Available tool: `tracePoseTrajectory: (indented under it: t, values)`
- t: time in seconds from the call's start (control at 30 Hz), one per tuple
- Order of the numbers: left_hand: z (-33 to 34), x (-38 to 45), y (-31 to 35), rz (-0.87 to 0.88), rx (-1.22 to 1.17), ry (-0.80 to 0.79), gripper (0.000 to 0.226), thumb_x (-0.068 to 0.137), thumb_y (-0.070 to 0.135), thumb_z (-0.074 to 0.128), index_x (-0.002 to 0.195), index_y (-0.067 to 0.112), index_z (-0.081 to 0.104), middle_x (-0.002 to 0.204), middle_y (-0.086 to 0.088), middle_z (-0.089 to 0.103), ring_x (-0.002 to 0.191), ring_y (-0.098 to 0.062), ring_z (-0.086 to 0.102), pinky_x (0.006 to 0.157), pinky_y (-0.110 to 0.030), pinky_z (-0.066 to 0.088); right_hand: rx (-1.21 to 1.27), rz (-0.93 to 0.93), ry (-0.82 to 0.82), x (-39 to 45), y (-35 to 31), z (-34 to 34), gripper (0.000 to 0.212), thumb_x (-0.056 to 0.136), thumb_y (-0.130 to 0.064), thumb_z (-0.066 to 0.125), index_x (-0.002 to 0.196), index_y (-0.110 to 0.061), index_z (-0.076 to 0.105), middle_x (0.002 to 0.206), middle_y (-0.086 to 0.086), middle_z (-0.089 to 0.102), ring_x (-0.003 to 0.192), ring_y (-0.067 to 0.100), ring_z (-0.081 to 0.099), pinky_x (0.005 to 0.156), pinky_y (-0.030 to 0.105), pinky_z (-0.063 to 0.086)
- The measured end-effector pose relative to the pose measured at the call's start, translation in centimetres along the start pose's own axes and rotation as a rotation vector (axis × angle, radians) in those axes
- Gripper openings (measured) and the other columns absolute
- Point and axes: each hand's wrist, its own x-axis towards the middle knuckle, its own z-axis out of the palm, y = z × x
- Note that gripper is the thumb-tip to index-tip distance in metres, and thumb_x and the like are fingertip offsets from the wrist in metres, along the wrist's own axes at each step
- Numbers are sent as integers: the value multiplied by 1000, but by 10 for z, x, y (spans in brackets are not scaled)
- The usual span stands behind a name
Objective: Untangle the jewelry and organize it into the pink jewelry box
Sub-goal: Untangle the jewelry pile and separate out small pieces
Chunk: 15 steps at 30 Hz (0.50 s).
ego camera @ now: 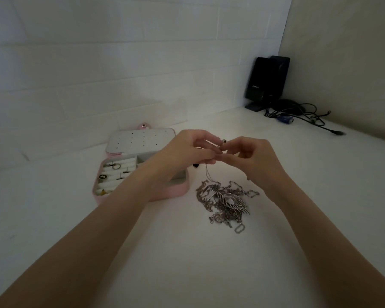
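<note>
Both hands meet above the table: the left hand (188,150) and right hand (251,155) pinch a thin chain (207,174) with curled fingertips.

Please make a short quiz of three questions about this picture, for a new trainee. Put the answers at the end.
1. True or false: the pink box has its lid open.
2. Where does the pile of chains lie?
A. inside the box
B. on the table, right of the box
C. on the black speaker
3. Fill in: a thin chain hangs from the fingers down to the ____.

Key
1. True.
2. B.
3. Pile. The left hand and the right hand meet above it, both pinching a small piece with a dark stone; the exact grip of each finger is hard to tell.
</note>
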Motion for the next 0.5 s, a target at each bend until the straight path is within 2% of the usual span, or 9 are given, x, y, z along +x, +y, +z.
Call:
tracePoseTrajectory:
  t: [0.17, 0.4, 0.5]
  values:
    - [-2, -1, -1, 36, 48, 8, 19, 85, -4, 59, 93, 13, 63, 84, -3, 71, 73, -2, 68, 61, -11, 48, -48, -2, 33, 0, -2, -3, 9, 78, -11, 72, 74, -19, 71, 51, -21, 58, 43, 2, 40, 45, 11, 34]
    - [-3, -6, 7, 65, 61, 37, 12, 87, 2, 61, 93, 9, 68, 71, 0, 68, 60, 4, 61, 54, -8, 43, 114, 47, 28, -3, -9, -3, 8, 81, -8, 69, 76, -14, 69, 46, -16, 52, 43, -1, 40, 43, 13, 34]
    - [-2, -6, 8, 50, 62, 47, 12, 86, 2, 61, 89, 10, 70, 65, 6, 69, 61, 4, 62, 52, -7, 42, 136, 48, 40, -4, -10, -3, 8, 82, -7, 68, 76, -12, 68, 46, -17, 53, 43, -2, 42, 44, 12, 35]
